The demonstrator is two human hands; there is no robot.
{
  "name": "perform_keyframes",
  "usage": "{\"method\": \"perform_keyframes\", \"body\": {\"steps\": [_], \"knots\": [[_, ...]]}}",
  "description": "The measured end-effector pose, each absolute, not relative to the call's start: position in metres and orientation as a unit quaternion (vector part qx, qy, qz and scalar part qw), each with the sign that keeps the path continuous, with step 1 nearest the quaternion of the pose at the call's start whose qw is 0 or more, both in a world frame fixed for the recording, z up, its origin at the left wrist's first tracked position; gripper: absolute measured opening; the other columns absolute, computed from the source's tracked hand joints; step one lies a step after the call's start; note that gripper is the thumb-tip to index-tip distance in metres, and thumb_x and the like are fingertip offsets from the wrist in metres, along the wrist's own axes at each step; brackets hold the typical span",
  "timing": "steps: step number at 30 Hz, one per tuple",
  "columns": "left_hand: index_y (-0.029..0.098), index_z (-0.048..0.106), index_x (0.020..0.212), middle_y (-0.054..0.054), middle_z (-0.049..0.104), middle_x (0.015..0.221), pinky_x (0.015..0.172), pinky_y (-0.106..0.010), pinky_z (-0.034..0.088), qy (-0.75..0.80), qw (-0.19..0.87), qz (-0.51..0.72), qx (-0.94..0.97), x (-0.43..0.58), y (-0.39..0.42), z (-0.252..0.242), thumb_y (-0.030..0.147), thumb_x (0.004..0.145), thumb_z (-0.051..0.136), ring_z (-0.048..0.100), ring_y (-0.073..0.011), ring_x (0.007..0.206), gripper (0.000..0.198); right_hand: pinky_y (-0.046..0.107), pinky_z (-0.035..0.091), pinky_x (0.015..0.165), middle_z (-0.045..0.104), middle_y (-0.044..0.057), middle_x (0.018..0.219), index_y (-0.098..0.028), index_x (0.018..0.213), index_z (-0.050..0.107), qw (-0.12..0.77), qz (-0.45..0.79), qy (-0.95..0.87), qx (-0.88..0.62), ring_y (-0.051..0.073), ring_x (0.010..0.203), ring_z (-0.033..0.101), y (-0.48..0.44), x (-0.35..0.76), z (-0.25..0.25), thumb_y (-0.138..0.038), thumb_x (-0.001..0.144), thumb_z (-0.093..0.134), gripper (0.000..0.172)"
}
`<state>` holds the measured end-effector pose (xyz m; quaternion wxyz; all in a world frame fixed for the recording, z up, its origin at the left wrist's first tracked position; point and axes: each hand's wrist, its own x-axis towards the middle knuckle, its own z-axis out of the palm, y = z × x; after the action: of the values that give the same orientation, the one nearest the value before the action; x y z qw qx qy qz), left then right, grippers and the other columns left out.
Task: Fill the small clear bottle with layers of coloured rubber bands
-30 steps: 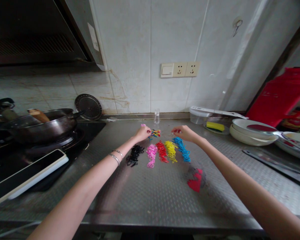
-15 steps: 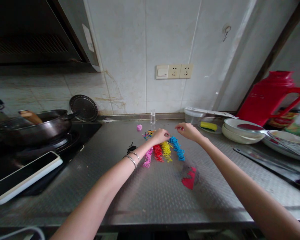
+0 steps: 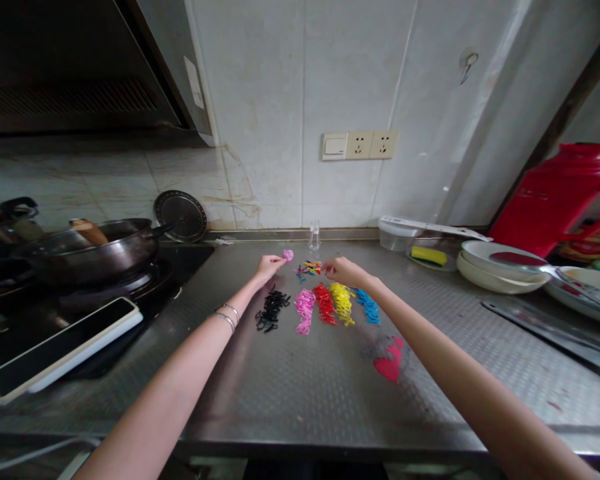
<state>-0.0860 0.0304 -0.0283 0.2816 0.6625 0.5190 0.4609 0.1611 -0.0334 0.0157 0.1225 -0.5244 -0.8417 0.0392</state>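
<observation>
My left hand (image 3: 270,269) reaches to a small pink ball-shaped thing (image 3: 288,255), its thumb and fingertips closed at the ball's near edge. My right hand (image 3: 347,272) has its fingers bent together at the right side of a small mixed-colour pile of rubber bands (image 3: 309,269); whether a band is between them is too small to see. Nearer to me, sorted rubber bands lie in rows: black (image 3: 272,309), pink (image 3: 305,311), red (image 3: 325,304), yellow (image 3: 342,304) and blue (image 3: 369,307). The right wrist passes close above the blue row.
A small clear bottle (image 3: 315,237) stands by the wall. Right of it are a plastic tub (image 3: 396,237), a yellow sponge (image 3: 429,256), bowls (image 3: 500,275) and a red thermos (image 3: 555,200). A pan (image 3: 105,250) and a phone (image 3: 65,343) are at left.
My left hand has moved left, from above the rows to the pink ball, uncovering the black bands. My right hand has moved left from beyond the blue row to the mixed pile.
</observation>
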Motion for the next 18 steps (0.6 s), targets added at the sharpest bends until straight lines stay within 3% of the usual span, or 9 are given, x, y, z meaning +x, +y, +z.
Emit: {"method": "perform_keyframes", "body": {"steps": [5, 9, 15, 18], "knots": [[0.011, 0.065, 0.068, 0.002, 0.049, 0.046, 0.043, -0.02, 0.024, 0.527, 0.311, 0.474, 0.633, -0.093, 0.021, -0.029, 0.044, 0.065, 0.059, 0.035, -0.0057, 0.042, 0.034, 0.019, 0.04, 0.063, 0.066, 0.003, 0.09, -0.024, 0.099, 0.064, 0.086, 0.043, -0.856, -0.509, 0.014, 0.076, 0.06, -0.022, 0.128, 0.007, -0.023, 0.075, 0.05, 0.028], [0.01, 0.066, 0.069, 0.0, 0.054, 0.05, 0.046, -0.021, 0.027, 0.516, 0.308, 0.462, 0.652, -0.09, 0.022, -0.03, 0.042, 0.065, 0.06, 0.039, -0.007, 0.046, 0.033, 0.021, 0.041, 0.065, 0.065, 0.003, 0.098, -0.029, 0.104, 0.061, 0.068, 0.024, -0.862, -0.502, 0.017, 0.085, 0.059, -0.022, 0.112, 0.003, -0.024, 0.076, 0.049, 0.031], [0.01, 0.068, 0.075, -0.005, 0.065, 0.068, 0.053, -0.021, 0.036, 0.504, 0.31, 0.442, 0.674, -0.09, 0.026, -0.034, 0.032, 0.065, 0.061, 0.05, -0.0106, 0.057, 0.025, 0.023, 0.041, 0.067, 0.06, 0.006, 0.106, -0.025, 0.096, 0.063, 0.076, -0.019, -0.857, -0.509, 0.019, 0.089, 0.058, -0.032, 0.104, 0.003, -0.023, 0.081, 0.042, 0.025], [0.01, 0.068, 0.077, -0.005, 0.065, 0.066, 0.052, -0.021, 0.038, 0.504, 0.32, 0.412, 0.688, -0.09, 0.028, -0.035, 0.028, 0.065, 0.061, 0.051, -0.0102, 0.055, 0.023, 0.022, 0.041, 0.067, 0.057, 0.007, 0.108, -0.024, 0.095, 0.062, 0.082, -0.024, -0.858, -0.507, 0.018, 0.088, 0.058, -0.035, 0.108, 0.004, -0.024, 0.081, 0.043, 0.024]]}}
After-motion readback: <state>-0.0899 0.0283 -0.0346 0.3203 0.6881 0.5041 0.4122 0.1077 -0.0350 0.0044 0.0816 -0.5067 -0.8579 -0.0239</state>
